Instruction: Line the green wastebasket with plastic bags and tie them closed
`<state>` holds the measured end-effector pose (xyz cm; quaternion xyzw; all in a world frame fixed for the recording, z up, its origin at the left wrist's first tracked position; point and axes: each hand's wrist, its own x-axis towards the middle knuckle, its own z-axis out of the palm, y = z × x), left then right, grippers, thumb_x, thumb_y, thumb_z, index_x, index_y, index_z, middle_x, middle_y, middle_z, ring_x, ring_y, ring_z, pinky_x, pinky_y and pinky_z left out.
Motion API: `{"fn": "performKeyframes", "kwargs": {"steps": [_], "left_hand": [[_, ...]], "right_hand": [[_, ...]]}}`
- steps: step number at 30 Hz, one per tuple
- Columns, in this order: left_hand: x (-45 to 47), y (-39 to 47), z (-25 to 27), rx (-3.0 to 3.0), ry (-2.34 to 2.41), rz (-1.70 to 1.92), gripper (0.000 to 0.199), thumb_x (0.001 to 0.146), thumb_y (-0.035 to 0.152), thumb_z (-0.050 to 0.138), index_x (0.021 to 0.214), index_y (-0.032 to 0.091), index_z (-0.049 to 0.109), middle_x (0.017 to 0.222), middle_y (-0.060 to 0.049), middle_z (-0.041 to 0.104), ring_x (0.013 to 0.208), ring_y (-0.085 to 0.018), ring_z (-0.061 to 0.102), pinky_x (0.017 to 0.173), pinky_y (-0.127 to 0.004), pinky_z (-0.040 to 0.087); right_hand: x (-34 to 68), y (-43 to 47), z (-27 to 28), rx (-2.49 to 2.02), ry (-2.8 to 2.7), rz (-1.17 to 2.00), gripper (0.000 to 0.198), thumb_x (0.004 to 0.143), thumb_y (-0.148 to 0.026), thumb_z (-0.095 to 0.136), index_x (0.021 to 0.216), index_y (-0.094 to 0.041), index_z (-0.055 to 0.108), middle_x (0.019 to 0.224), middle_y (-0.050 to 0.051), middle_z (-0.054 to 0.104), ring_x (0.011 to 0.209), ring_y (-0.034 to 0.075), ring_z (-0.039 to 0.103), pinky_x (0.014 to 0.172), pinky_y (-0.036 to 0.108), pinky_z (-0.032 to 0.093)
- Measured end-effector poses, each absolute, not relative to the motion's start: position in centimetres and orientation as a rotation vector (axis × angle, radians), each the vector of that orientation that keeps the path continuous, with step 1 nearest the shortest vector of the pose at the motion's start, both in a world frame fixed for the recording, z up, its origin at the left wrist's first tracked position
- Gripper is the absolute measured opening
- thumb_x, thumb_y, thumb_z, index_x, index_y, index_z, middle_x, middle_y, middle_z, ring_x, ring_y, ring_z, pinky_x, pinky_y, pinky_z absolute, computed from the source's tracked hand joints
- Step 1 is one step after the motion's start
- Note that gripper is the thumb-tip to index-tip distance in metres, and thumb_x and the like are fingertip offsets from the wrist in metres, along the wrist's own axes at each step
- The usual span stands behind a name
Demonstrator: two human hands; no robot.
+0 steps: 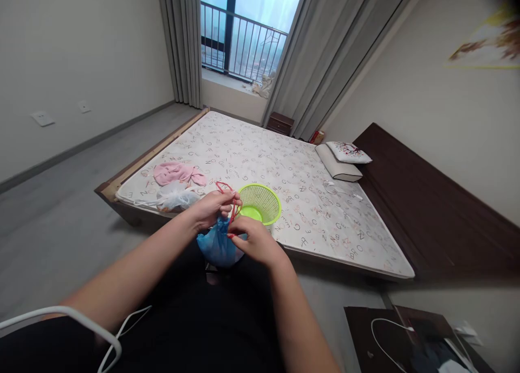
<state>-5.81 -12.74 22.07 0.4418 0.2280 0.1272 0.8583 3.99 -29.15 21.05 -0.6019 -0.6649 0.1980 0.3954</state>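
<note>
The left grip (215,206), the person's left hand, is closed at the fingertips on a thin red cord (233,214), a loop of which sticks up above the fingers. The right grip (258,240) is pinched just below, thumb and fingers drawn together near the gathered neck of a blue plastic bag (220,249), with a bit of red at the thumb; exactly what it pinches is too small to tell. The bag hangs below the hands, rounded and full-looking, in front of the person's dark clothing; whether the cord circles its neck cannot be made out. Just beyond the hands a green basket (270,202) stands on the patterned mattress (284,169), near its close edge and partly hidden by the right hand. Left of it lie a whitish plastic bag (174,193) and, touching or just behind that, a crumpled pink cloth (174,172). Well apart, toward the dark headboard (422,199), a small printed pillow (350,152) rests on a pale one (335,164). Grey curtains (337,47) flank the window (252,20) behind the bed.
</note>
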Motion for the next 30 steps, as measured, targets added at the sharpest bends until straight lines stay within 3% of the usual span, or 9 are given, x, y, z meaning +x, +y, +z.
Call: {"fn": "performKeyframes", "kwargs": {"steps": [5, 9, 14, 17, 21, 27, 30], "left_hand": [[-6.0, -13.1, 22.4, 1.013, 0.414, 0.258, 0.023, 0.086, 0.032, 0.072, 0.081, 0.012, 0.063, 0.066, -0.001, 0.058, 0.053, -0.009, 0.054, 0.049, -0.018, 0.044], [-6.3, -13.0, 22.7, 1.195, 0.342, 0.252, 0.032, 0.088, 0.044, 0.068, 0.078, 0.015, 0.06, 0.062, 0.001, 0.055, 0.051, -0.01, 0.052, 0.05, -0.021, 0.043], [-7.0, -13.5, 23.7, 1.6, 0.206, 0.209, 0.038, 0.094, 0.052, 0.058, 0.078, 0.017, 0.062, 0.073, -0.002, 0.062, 0.072, -0.016, 0.061, 0.07, -0.028, 0.049], [-7.3, -13.7, 23.8, 1.904, 0.251, 0.262, 0.039, 0.1, 0.048, 0.047, 0.081, 0.018, 0.062, 0.078, -0.002, 0.064, 0.077, -0.017, 0.059, 0.075, -0.03, 0.047], [-7.1, -14.1, 23.3, 2.149, 0.283, 0.458, 0.036, 0.103, 0.042, 0.042, 0.082, 0.019, 0.061, 0.08, -0.002, 0.062, 0.079, -0.018, 0.057, 0.078, -0.031, 0.045], [-7.2, -15.8, 22.4, 2.036, 0.266, 0.753, 0.033, 0.104, 0.038, 0.043, 0.084, 0.019, 0.06, 0.084, -0.004, 0.064, 0.083, -0.018, 0.059, 0.082, -0.031, 0.047], [-7.4, -16.6, 22.3, 1.993, 0.143, 0.703, 0.033, 0.104, 0.038, 0.043, 0.083, 0.019, 0.06, 0.086, -0.005, 0.064, 0.086, -0.019, 0.061, 0.086, -0.032, 0.048]], "right_hand": [[3.1, -30.4, 21.9, -1.464, -1.609, 0.318, 0.03, 0.092, -0.031, 0.065, 0.121, -0.027, 0.069, 0.119, 0.008, 0.064, 0.107, 0.023, 0.063, 0.095, 0.04, 0.053], [3.5, -29.8, 21.0, -1.508, -1.159, 0.068, 0.027, 0.097, -0.033, 0.056, 0.12, -0.025, 0.068, 0.116, 0.009, 0.063, 0.107, 0.023, 0.062, 0.091, 0.04, 0.055], [4.5, -28.2, 19.6, -1.502, -1.064, 0.47, 0.025, 0.092, -0.034, 0.065, 0.114, -0.024, 0.069, 0.115, 0.006, 0.069, 0.108, 0.022, 0.065, 0.094, 0.038, 0.055], [4.7, -28.2, 19.4, -1.553, -0.981, 0.394, 0.014, 0.09, -0.036, 0.067, 0.095, -0.023, 0.07, 0.098, 0.004, 0.07, 0.098, 0.021, 0.066, 0.095, 0.038, 0.054], [4.7, -28.6, 19.5, -1.566, -0.988, 0.323, 0.015, 0.087, -0.037, 0.068, 0.087, -0.023, 0.068, 0.1, 0.005, 0.066, 0.101, 0.021, 0.063, 0.093, 0.036, 0.054], [4.3, -28.0, 18.8, -1.352, -0.721, 0.772, 0.036, 0.087, -0.059, 0.065, 0.09, -0.023, 0.066, 0.092, 0.005, 0.07, 0.088, 0.021, 0.066, 0.084, 0.035, 0.055], [4.0, -27.6, 18.8, -1.219, -0.616, 0.844, 0.052, 0.091, -0.069, 0.055, 0.11, -0.023, 0.069, 0.108, 0.009, 0.073, 0.104, 0.025, 0.067, 0.086, 0.037, 0.057]]}}
